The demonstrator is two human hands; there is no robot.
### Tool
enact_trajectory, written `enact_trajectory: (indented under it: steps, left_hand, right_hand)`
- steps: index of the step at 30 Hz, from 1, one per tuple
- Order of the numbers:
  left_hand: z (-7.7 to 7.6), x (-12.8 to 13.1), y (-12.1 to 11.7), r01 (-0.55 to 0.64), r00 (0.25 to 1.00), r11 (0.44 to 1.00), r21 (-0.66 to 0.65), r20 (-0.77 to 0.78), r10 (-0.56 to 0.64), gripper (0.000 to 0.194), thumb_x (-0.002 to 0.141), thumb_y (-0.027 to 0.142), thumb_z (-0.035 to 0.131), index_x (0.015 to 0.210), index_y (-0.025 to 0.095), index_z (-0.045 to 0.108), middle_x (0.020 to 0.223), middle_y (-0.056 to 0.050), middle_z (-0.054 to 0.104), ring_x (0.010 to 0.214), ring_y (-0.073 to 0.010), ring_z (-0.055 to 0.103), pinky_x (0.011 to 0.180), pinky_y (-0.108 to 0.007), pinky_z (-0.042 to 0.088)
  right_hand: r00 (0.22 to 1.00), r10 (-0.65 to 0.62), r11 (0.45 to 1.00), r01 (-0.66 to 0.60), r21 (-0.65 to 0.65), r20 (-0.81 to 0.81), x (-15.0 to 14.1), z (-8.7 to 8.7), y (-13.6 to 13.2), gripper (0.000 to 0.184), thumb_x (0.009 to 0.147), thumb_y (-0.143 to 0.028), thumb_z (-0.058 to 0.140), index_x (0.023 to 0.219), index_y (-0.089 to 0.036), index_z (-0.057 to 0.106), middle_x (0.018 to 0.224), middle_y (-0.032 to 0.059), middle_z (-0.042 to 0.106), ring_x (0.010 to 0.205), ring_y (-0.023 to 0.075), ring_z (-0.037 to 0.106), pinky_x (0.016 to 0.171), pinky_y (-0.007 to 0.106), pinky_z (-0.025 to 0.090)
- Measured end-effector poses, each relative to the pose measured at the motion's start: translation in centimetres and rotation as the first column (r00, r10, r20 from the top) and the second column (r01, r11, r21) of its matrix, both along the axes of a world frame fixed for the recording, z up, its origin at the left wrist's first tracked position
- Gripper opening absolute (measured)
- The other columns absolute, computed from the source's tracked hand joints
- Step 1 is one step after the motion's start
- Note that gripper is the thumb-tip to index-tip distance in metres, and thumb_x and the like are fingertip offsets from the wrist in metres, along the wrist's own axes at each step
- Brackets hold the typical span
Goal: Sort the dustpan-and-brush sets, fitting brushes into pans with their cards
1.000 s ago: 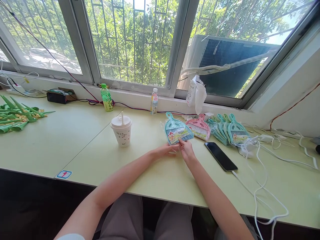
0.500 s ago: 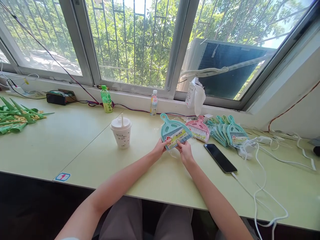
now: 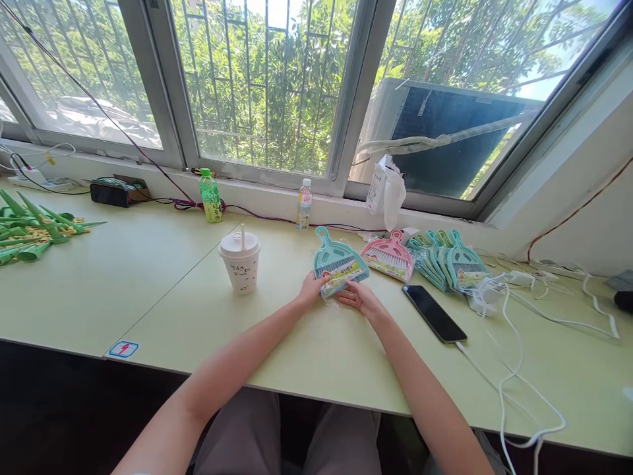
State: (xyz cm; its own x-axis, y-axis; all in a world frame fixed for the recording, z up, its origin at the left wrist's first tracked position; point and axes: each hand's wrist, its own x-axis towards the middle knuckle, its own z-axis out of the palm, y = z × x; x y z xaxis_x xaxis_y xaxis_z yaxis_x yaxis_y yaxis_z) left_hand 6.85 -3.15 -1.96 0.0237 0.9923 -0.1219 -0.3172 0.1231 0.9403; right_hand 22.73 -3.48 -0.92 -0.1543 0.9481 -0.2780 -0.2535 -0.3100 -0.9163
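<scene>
A teal dustpan and brush set [image 3: 339, 253] in clear wrap, with a printed label across its front, is held tilted just above the table. My left hand [image 3: 311, 289] grips its lower left corner, thumb over the front. At the lower right edge, my right hand [image 3: 362, 297] has its thumb on the front and its fingers under the pack. Right behind it lies a pink dustpan and brush set [image 3: 392, 254]. Farther right, several teal and green dustpan sets [image 3: 452, 260] lean together in a row.
A white lidded cup [image 3: 240, 264] with a straw stands left of my arms. A black phone [image 3: 435, 313] on a white cable [image 3: 512, 376] lies to the right. Bottles [image 3: 211, 196] stand by the window; green cone-shaped pieces [image 3: 37, 231] are piled at far left.
The teal dustpan set has shifted slightly left and leans back more. My right hand's fingers have slid further under its lower edge.
</scene>
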Motion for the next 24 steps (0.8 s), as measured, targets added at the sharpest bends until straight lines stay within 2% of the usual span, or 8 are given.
enact_trajectory:
  steps: [3,5,8,10,11,15,17,24]
  left_hand:
    - [1.1,-1.1,0.5,-0.037,0.999,0.999,0.001,-0.004,0.037,0.03,0.073,0.019,0.064,0.102,0.016,0.055,0.094,-0.006,0.068,0.079,-0.0183,0.066,0.071,-0.032,0.054]
    - [1.9,-2.1,0.7,-0.041,0.996,0.999,-0.035,0.081,0.044,0.032,0.075,0.017,0.061,0.106,0.016,0.053,0.097,-0.007,0.068,0.08,-0.0173,0.067,0.071,-0.03,0.055]
    - [2.6,-3.6,0.9,0.055,0.973,0.993,-0.104,0.227,-0.03,0.034,0.077,0.013,0.056,0.111,0.014,0.05,0.1,-0.009,0.068,0.081,-0.0184,0.068,0.073,-0.03,0.057]
    - [2.6,-4.4,0.9,0.137,0.96,0.984,-0.11,0.261,-0.105,0.036,0.079,0.012,0.053,0.115,0.012,0.049,0.102,-0.011,0.068,0.083,-0.0206,0.069,0.075,-0.034,0.057]
    - [2.6,-4.6,1.0,0.17,0.955,0.98,-0.105,0.264,-0.138,0.037,0.079,0.011,0.052,0.116,0.012,0.048,0.103,-0.012,0.067,0.085,-0.0215,0.069,0.076,-0.036,0.058]
    - [1.9,-4.9,1.3,0.248,0.941,0.965,-0.085,0.258,-0.219,0.04,0.081,0.012,0.051,0.121,0.008,0.047,0.11,-0.016,0.066,0.092,-0.0235,0.068,0.082,-0.039,0.056]
    - [1.5,-4.9,1.6,0.291,0.935,0.952,-0.096,0.238,-0.262,0.042,0.082,0.015,0.05,0.123,0.007,0.046,0.112,-0.017,0.065,0.094,-0.0243,0.067,0.083,-0.037,0.056]
    - [1.3,-5.2,1.8,0.421,0.904,0.897,-0.135,0.143,-0.403,0.045,0.081,0.014,0.054,0.124,0.006,0.046,0.109,-0.016,0.066,0.088,-0.0246,0.068,0.082,-0.038,0.057]
  right_hand:
    - [0.969,-0.038,0.994,0.011,0.112,0.243,1.0,0.4,0.3,0.023,0.079,-0.033,0.057,0.091,-0.014,0.064,0.084,0.0125,0.071,0.067,0.0217,0.069,0.066,0.038,0.057]
    - [0.875,-0.239,0.932,0.085,0.353,0.42,1.7,0.4,0.5,0.024,0.08,-0.031,0.053,0.094,-0.014,0.065,0.088,0.0126,0.07,0.071,0.0218,0.069,0.073,0.041,0.055]
    - [0.635,-0.604,0.642,0.029,0.766,0.482,2.6,0.4,1.0,0.036,0.078,-0.021,0.052,0.113,-0.02,0.061,0.115,0.0112,0.062,0.102,0.0245,0.061,0.094,0.047,0.043]
    - [0.532,-0.715,0.477,-0.103,0.873,0.453,3.0,0.3,1.2,0.044,0.077,-0.019,0.054,0.121,-0.023,0.056,0.13,0.009,0.053,0.122,0.0251,0.046,0.104,0.048,0.033]
    - [0.509,-0.735,0.434,-0.156,0.887,0.449,3.2,0.2,1.4,0.043,0.078,-0.02,0.055,0.121,-0.025,0.056,0.133,0.008,0.051,0.127,0.0249,0.041,0.105,0.048,0.03]
    - [0.533,-0.708,0.403,-0.235,0.885,0.464,3.5,-0.1,2.0,0.019,0.085,-0.033,0.055,0.094,-0.026,0.07,0.12,0.0055,0.06,0.119,0.0253,0.047,0.101,0.046,0.035]
    - [0.572,-0.685,0.408,-0.212,0.888,0.451,3.7,-0.2,2.2,0.021,0.085,-0.039,0.055,0.083,-0.026,0.072,0.11,0.0057,0.065,0.111,0.0256,0.053,0.096,0.045,0.038]
    - [0.644,-0.653,0.421,-0.128,0.898,0.398,3.5,-0.1,2.2,0.025,0.083,-0.044,0.057,0.082,-0.024,0.073,0.105,0.0063,0.067,0.106,0.025,0.056,0.096,0.043,0.039]
